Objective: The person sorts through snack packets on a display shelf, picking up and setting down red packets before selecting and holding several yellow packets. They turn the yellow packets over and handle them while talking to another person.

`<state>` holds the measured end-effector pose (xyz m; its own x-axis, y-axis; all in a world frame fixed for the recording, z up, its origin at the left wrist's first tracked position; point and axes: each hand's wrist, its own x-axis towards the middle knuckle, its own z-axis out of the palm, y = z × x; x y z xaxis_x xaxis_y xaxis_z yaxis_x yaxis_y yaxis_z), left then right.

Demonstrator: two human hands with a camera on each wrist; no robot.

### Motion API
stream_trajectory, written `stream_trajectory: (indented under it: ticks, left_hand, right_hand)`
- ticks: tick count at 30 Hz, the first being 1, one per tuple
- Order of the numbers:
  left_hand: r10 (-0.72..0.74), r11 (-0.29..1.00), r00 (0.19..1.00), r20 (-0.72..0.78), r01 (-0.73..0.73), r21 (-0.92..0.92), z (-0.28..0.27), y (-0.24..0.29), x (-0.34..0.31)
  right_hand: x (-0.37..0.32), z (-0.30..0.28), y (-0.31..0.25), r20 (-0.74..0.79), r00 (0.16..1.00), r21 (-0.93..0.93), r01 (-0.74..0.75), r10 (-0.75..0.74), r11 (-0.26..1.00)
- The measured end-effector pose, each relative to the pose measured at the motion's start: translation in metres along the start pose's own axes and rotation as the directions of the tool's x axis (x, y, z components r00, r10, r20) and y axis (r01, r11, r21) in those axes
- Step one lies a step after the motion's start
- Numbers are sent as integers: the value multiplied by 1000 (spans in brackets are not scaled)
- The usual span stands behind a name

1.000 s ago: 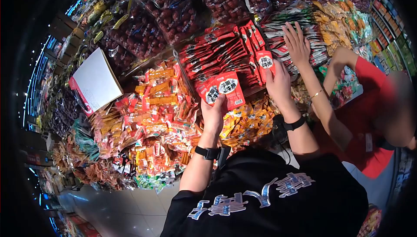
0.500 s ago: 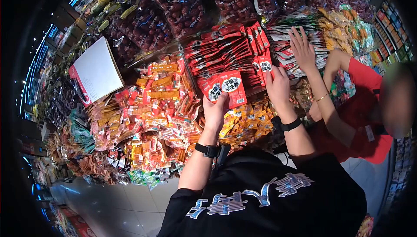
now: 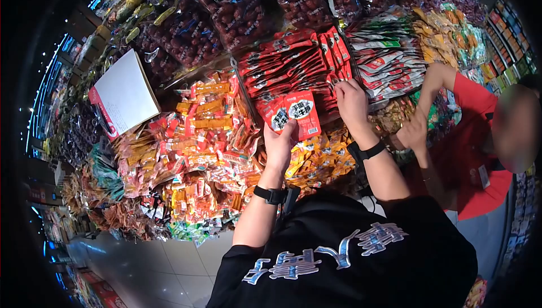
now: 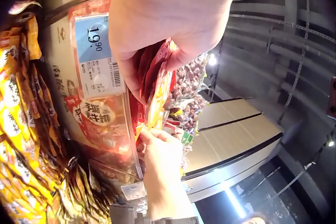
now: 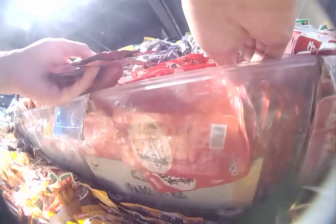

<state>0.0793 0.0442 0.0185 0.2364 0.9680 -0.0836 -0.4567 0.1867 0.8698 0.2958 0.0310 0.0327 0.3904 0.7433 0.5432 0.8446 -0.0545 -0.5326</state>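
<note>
My left hand (image 3: 278, 149) grips a small fan of flat red snack packets (image 3: 298, 110) with black-and-white labels, thumb on top, over the front of a clear bin. In the left wrist view, the packets (image 4: 152, 71) show edge-on as a stack. My right hand (image 3: 353, 108) reaches into the bin's front right corner with bent fingers. Red packets (image 3: 282, 62) stand packed in rows there. In the right wrist view, the clear front wall (image 5: 121, 155) rises before my right fingertips, which are hidden; I cannot tell whether they pinch a packet.
Orange-wrapped snacks (image 3: 209, 127) lie left of the bin, yellow packets (image 3: 322, 153) below it. Silver-and-red packets (image 3: 389, 62) fill the right neighbour. A white board (image 3: 127, 93) stands at left. A person in a red shirt (image 3: 480, 139) is close on the right. A price label (image 4: 97, 56) marks the bin front.
My right hand has moved slightly up and left into the bin corner, and the packet it held is no longer visible. The other person's raised hand has drawn back toward their body.
</note>
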Motion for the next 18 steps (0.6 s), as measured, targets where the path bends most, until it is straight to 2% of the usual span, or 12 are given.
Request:
stream_trajectory:
  ticks: [5,6,9,11,12,15,17,18]
  left_hand:
    - [-61,998,998,-18,60,-26,3,7,-5]
    - [-50,999,999,-21,49,-23,2,6,-4]
    - [-30,997,999,-16,29,-68,5,9,-3]
    - [-18,995,1000,13,19,-93,11,11,-2]
    - [-17,996,1000,-13,16,-91,20,18,-5]
    - [-55,996,998,-2,54,-64,20,21,-4]
    - [-62,998,998,25,62,6,10,19,3]
    - [-69,997,998,13,69,30,9,19,7]
  right_hand:
    - [-2,-9,-5,43,999,-47,-26,28,999]
    - [-2,-15,-12,-59,997,4,54,-54,999]
    - [-18,-29,-50,142,988,301,-99,58,949]
    - [-36,-16,-53,398,911,518,-320,107,793]
    - [-37,-6,-49,411,906,562,-342,104,753]
    - [-28,-11,-30,350,924,707,-369,154,603]
    - [-12,-28,-17,252,931,749,-361,265,556]
    - [-6,-31,0,161,945,688,-314,283,654]
